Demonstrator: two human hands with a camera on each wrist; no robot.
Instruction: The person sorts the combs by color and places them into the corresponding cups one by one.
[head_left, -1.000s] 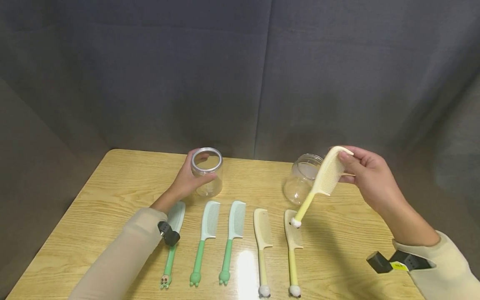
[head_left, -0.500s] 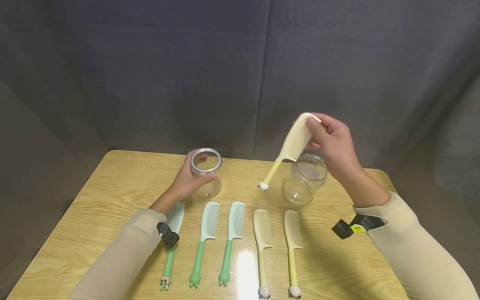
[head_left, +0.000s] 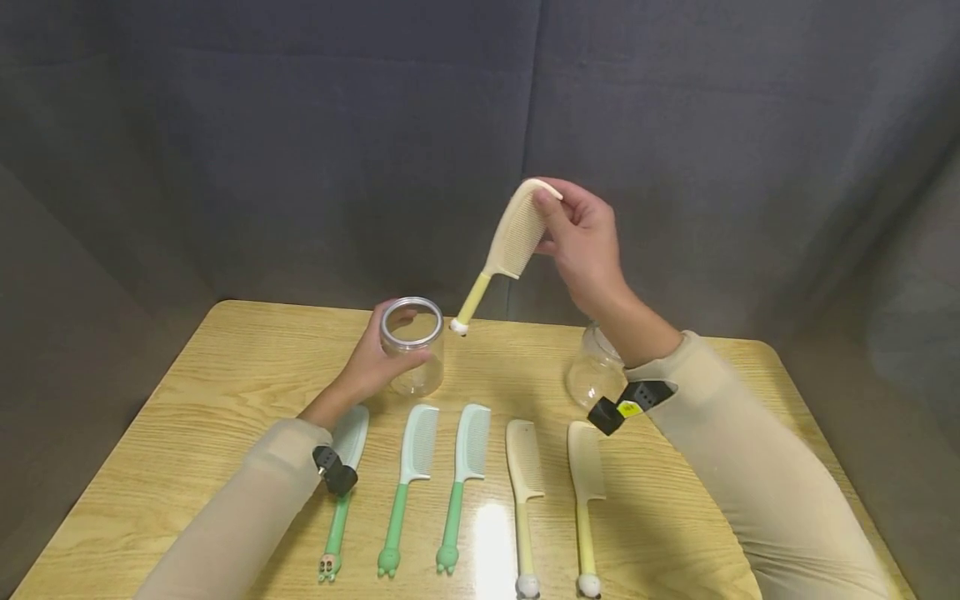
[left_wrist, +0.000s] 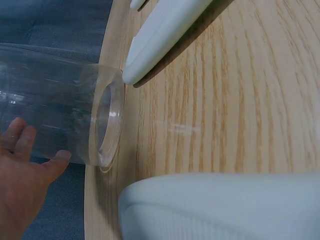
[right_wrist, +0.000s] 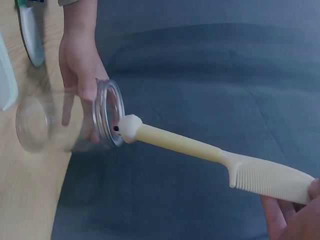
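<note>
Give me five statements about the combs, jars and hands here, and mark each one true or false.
1. The right hand holds a yellow comb by its toothed end. True.
2. The left hand grips the jar on the table. True.
3. Five green combs lie in the row. False: three green combs and two yellow combs lie there.
4. The held comb's handle tip rests on the jar's bottom. False: it hangs just above the rim.
5. The second jar holds combs. False: nothing shows inside it.

Five combs lie in a row on the wooden counter [head_left: 225, 350]: three green combs [head_left: 408, 492], two yellow combs [head_left: 555, 500]. A second clear jar [head_left: 588, 379] stands behind them.
</note>
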